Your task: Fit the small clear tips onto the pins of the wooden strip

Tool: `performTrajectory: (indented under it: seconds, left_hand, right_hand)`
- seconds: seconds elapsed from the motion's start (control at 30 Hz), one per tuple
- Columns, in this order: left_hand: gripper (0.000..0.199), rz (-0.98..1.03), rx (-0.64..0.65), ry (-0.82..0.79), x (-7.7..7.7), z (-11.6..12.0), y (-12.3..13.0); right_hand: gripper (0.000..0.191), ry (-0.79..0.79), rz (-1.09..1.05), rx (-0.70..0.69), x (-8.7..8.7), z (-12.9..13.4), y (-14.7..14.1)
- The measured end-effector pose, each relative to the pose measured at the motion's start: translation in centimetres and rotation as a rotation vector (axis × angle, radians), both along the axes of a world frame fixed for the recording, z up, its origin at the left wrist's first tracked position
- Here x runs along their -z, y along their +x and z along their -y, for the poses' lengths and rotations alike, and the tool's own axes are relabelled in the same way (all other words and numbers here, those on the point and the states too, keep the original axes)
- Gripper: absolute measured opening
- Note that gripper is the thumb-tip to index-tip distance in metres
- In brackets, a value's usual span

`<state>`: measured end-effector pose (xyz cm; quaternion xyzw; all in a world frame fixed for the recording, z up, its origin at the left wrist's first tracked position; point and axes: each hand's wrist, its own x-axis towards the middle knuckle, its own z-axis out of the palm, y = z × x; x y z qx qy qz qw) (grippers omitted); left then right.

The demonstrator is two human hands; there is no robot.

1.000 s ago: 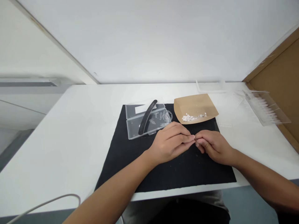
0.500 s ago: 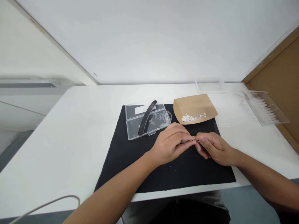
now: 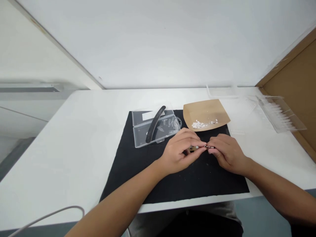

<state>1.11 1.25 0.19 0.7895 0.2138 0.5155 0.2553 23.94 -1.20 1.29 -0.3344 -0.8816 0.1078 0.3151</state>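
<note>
Over the black mat (image 3: 138,174), my two hands meet fingertip to fingertip. My left hand (image 3: 179,149) pinches one end of a small slim metal tool (image 3: 210,147), silver with a gold-coloured part; its exact kind is too small to make out. My right hand (image 3: 228,153) has thumb and fingers closed on the tool's other end. Part of the tool is hidden behind my fingers. Just beyond my left hand lies an open clear plastic case (image 3: 140,141) holding several clear nail tips (image 3: 172,122). A curved black nail file (image 3: 154,126) rests across the case.
A brown paper tray (image 3: 207,110) with many small white pieces (image 3: 198,124) stands behind my hands. Clear boxes with nail tips (image 3: 281,115) lie at the right by a brown panel (image 3: 296,82). A cable (image 3: 59,209) crosses the table's front left.
My right hand has turned over, its knuckles now up and its fingers on the tool's end. More of the metal tool shows between my hands. My left hand is nearly still.
</note>
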Motion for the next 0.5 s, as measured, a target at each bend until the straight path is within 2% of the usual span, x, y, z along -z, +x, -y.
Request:
performTrajectory:
  seconds: [0.27, 0.5]
  left_hand:
    - [0.016, 0.025, -0.064, -0.011, 0.10, 0.10, 0.46]
    - [0.009, 0.014, -0.071, -0.152, 0.36, 0.23, 0.56]
  right_hand:
    - [0.032, -0.023, 0.018, 0.027, 0.29, 0.02, -0.22]
    - [0.026, 0.103, 0.074, 0.065, 0.43, 0.06, -0.53]
